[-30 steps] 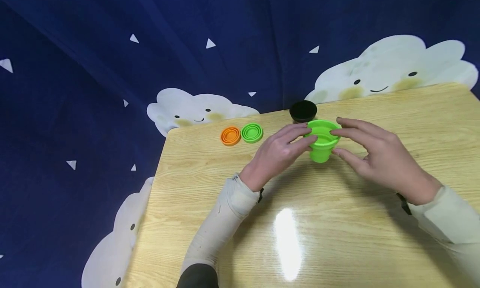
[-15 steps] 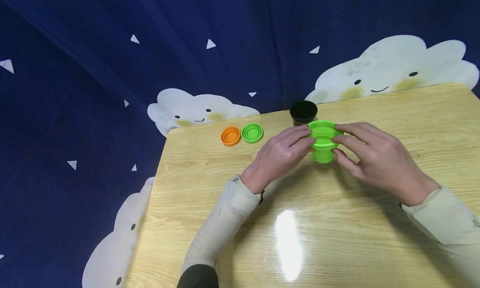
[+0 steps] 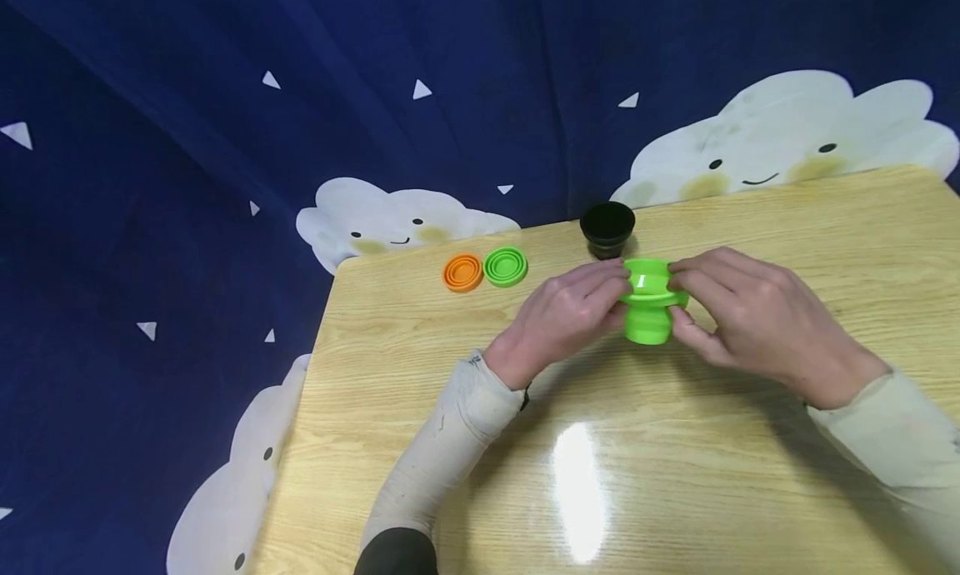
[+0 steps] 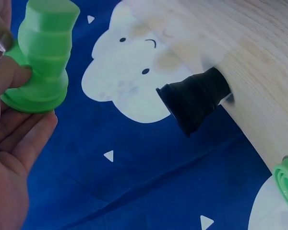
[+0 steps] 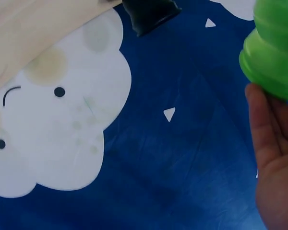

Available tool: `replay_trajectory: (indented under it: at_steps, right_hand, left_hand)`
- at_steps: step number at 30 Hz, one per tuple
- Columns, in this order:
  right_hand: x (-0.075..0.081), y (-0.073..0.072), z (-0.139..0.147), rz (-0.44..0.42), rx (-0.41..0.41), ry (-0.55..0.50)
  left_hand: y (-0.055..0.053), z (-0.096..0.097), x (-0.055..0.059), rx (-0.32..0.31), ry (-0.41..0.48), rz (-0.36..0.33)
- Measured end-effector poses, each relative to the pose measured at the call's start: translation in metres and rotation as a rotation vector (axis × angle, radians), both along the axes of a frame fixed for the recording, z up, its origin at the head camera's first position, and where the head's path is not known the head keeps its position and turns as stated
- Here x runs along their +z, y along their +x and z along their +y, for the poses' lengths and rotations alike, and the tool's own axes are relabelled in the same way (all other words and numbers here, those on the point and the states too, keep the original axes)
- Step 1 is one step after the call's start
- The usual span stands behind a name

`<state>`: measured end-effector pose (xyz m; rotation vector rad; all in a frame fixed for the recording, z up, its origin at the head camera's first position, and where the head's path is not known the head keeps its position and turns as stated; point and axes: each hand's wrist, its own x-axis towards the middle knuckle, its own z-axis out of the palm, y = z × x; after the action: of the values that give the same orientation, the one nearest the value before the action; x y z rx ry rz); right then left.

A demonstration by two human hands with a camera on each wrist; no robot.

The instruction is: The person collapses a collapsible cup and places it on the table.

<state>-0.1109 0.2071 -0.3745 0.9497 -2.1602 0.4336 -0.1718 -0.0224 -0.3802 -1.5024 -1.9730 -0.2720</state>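
Note:
Between both hands is a bright green collapsible cup, extended, with its wide rim up and narrow base down. It overlaps the table in the head view. My left hand pinches the left side of the rim, thumb on the outer wall and fingers along the edge, as the left wrist view shows on the stepped green cup. Opposite it, my right hand grips the right side of the rim, thumb below and fingers above. Part of the green cup is cut off in the right wrist view.
A black collapsible cup stands extended just behind the hands. Farther left, a flattened orange cup and a flattened green cup lie side by side on the wooden table. A dark blue cloud-print curtain hangs behind.
The green cup has come slightly toward the person, and its mouth appears flatter. My right hand has closed in on its rim. More of the black cup now shows.

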Motion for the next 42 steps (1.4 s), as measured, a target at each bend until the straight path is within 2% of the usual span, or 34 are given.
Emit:
replay_trajectory:
  at_steps: [4,18,25,28,30,34,37,40,42]
  right_hand:
    - [0.001,0.001,0.002,-0.041,0.005,0.03]
    - [-0.002,0.001,0.005,-0.003,0.035,0.023]
    - [-0.009,-0.001,0.001,0.05,0.009,-0.017]
    - [-0.014,-0.003,-0.003,0.061,-0.012,-0.057]
    - [-0.017,-0.004,-0.005,0.051,-0.04,-0.085]
    - [-0.021,-0.005,-0.008,-0.022,-0.081,-0.172]
    - [-0.022,-0.006,-0.009,-0.09,-0.106,-0.241]
    - [-0.022,-0.007,-0.01,-0.132,-0.129,-0.315]
    - [-0.022,-0.008,-0.01,-0.149,-0.14,-0.358]
  left_hand:
    - [0.0,-0.001,-0.001,-0.002,0.001,-0.006]
    - [0.0,-0.002,-0.001,-0.029,0.051,-0.122]
    - [0.005,0.005,-0.004,-0.011,0.159,-0.192]
    - [0.007,0.009,-0.008,-0.009,0.236,-0.259]
    - [0.007,0.011,-0.01,-0.026,0.294,-0.33]
    - [0.008,0.011,-0.013,-0.104,0.416,-0.516]
    - [0.009,0.008,-0.015,-0.172,0.475,-0.625]
    - [0.009,0.006,-0.016,-0.227,0.491,-0.68]
    - [0.009,0.005,-0.017,-0.243,0.486,-0.693]
